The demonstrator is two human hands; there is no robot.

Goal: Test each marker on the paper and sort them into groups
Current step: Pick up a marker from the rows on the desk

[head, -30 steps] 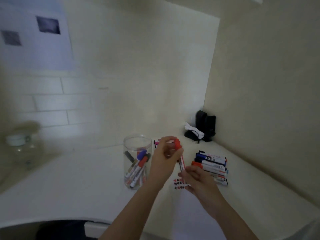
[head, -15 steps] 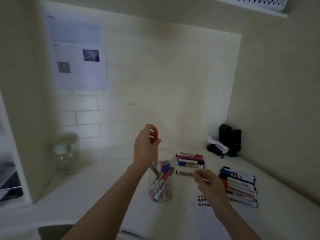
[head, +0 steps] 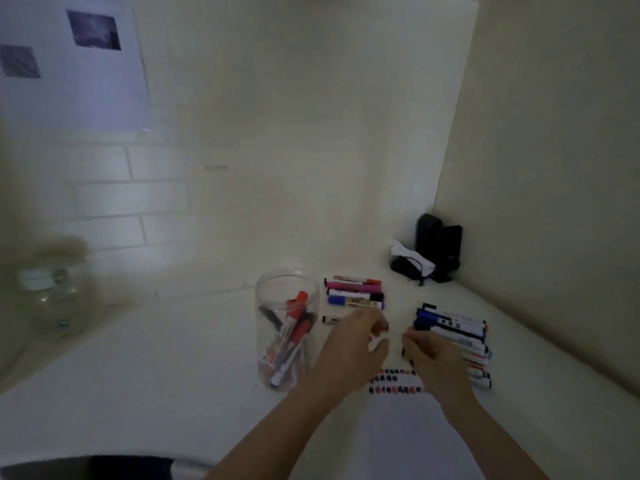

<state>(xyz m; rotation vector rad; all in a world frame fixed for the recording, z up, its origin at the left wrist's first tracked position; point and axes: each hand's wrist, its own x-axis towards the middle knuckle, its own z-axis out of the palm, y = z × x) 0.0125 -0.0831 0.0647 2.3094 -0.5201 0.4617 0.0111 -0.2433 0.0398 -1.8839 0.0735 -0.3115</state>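
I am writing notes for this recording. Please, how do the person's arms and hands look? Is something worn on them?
Both forearms are bare up to the bottom edge of the picture: no sleeve is visible. The left hand and the right hand wear no gloves. I see no watch or bracelet on the wrists. The picture is dim and blurred, so rings cannot be judged.

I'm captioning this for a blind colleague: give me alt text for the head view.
Two bare hands, left hand and right hand, hover close together above white paper with rows of test marks, between a clear plastic jar of markers and two sorted marker groups on a white desk.
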